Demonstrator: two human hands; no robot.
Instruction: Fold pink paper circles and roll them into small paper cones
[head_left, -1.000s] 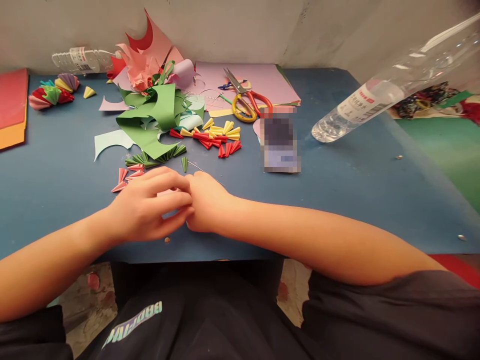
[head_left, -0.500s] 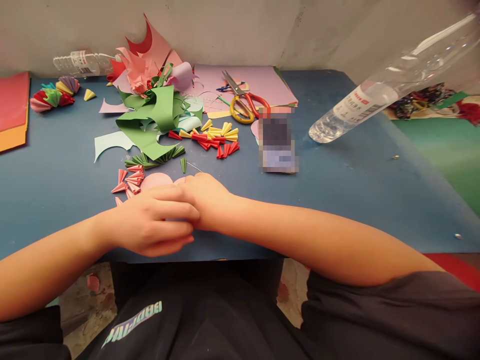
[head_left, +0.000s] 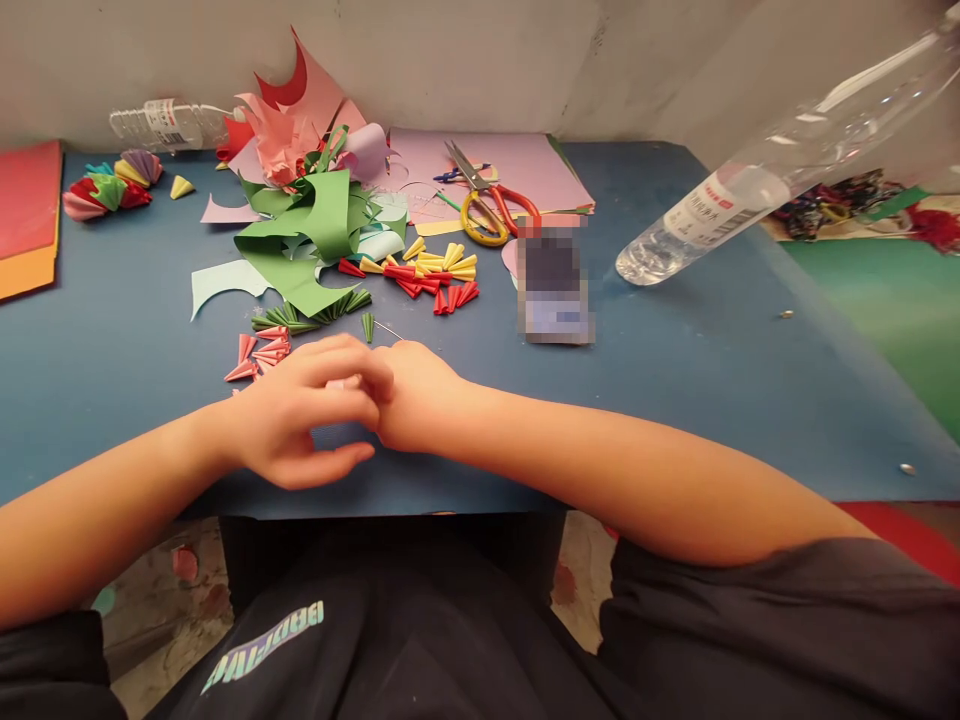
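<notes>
My left hand [head_left: 315, 408] hovers over the near table edge, fingers bent and spread apart, its upper fingertips reaching against my right hand [head_left: 416, 398]. The right hand is curled, its fingers turned away from view, so what it grips is hidden. A small pink patch [head_left: 345, 383] shows between the two hands; I cannot tell whether it is paper or a fingertip. Just beyond the knuckles lie a thin needle [head_left: 388, 331] and a single green paper cone [head_left: 367, 327]. Pink paper cones [head_left: 259, 352] lie beside my left hand, partly covered by it.
Green cones [head_left: 315, 312], red and yellow cones [head_left: 427, 272] and green paper scraps [head_left: 300, 255] lie ahead. Scissors [head_left: 484, 200] rest on pink sheets [head_left: 525, 160]. A blurred-out rectangular item [head_left: 556, 290] and a water bottle [head_left: 701, 215] are on the right.
My left hand has shifted slightly away from me and its fingers have spread wider. It now covers the pink paper discs seen before. My right hand has barely moved.
</notes>
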